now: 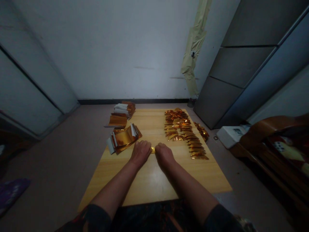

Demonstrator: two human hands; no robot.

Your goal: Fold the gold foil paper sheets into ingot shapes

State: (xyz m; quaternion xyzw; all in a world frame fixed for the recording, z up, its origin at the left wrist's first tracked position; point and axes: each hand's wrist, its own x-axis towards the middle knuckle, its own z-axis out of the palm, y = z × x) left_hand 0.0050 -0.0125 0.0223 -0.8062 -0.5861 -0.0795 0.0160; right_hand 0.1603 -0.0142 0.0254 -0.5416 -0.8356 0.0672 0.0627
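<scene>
Gold foil [152,149], small and glossy, peeks between the curled left hand [140,153] and right hand [164,155], grip unclear.

The room is dim, with soft, even light and no lamp in view. The wall [108,48] looks palest at its middle, while the view darkens toward its edges. The gold foil [183,129] glints faintly on the table [154,180]. Wide-angle distortion bends the cabinet [251,64], and detail there looks soft.
</scene>
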